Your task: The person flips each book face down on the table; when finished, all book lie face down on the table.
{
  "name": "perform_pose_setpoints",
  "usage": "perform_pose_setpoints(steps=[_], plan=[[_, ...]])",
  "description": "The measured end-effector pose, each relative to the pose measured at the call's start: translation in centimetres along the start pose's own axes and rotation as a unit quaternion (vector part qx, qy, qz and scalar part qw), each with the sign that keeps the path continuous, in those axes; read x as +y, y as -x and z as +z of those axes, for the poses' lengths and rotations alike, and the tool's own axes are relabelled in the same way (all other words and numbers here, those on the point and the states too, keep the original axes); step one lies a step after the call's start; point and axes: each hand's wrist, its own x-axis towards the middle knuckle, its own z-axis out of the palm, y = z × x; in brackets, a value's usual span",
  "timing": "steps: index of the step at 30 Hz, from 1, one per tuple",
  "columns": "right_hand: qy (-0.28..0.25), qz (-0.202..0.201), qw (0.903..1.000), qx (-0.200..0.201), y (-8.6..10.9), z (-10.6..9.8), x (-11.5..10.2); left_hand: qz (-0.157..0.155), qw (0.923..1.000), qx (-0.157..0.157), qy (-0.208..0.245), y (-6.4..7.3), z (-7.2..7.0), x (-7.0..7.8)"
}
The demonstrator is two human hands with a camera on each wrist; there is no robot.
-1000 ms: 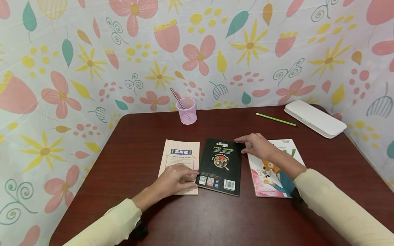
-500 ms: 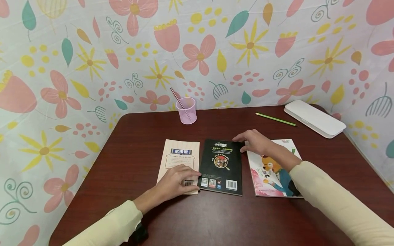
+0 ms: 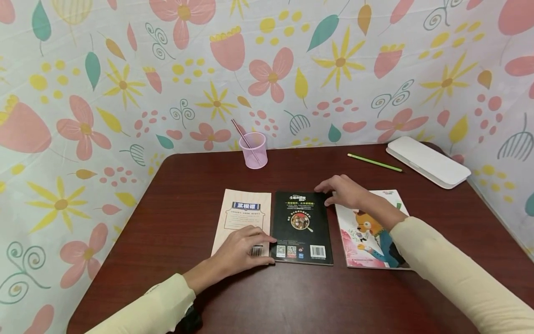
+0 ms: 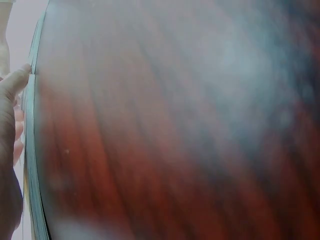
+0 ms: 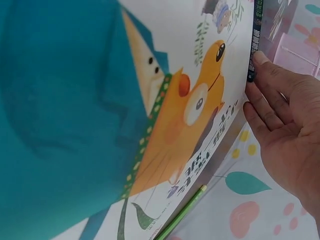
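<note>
Three books lie in a row on the table. In the head view my left hand (image 3: 238, 248) lies over the lower part of the cream book (image 3: 246, 211), its fingertips at the lower left edge of the black book (image 3: 300, 232). At the black book's upper right corner, my right hand (image 3: 344, 191) touches with its fingertips; its arm passes over the white picture book (image 3: 363, 236). In the right wrist view the thumb rests on the black book's spine (image 5: 255, 37). The left wrist view catches a thumb (image 4: 17, 80) against page edges (image 4: 31, 150).
A pink mesh cup (image 3: 254, 153) holding a thin stick stands at the back. To the right are a green pencil (image 3: 375, 162) and a white case (image 3: 429, 162). Floral cloth (image 3: 271, 74) hangs behind the table (image 3: 187, 171).
The black book has turned slightly, its lower end shifting right, so it now lies straighter beside the cream book. My left hand moved a little right; my right hand moved slightly left.
</note>
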Motion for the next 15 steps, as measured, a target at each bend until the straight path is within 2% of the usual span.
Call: perform_pose_setpoints(steps=[10, 15], plan=[[0.009, 0.01, 0.9999, -0.002, -0.2, -0.01, -0.29, -0.001, 1.0, -0.002, -0.002, -0.14, 0.09, 0.27], [0.011, 0.014, 0.9998, -0.003, -0.13, -0.02, -0.51, -0.011, 0.9999, -0.011, 0.001, -0.04, 0.13, 0.2]])
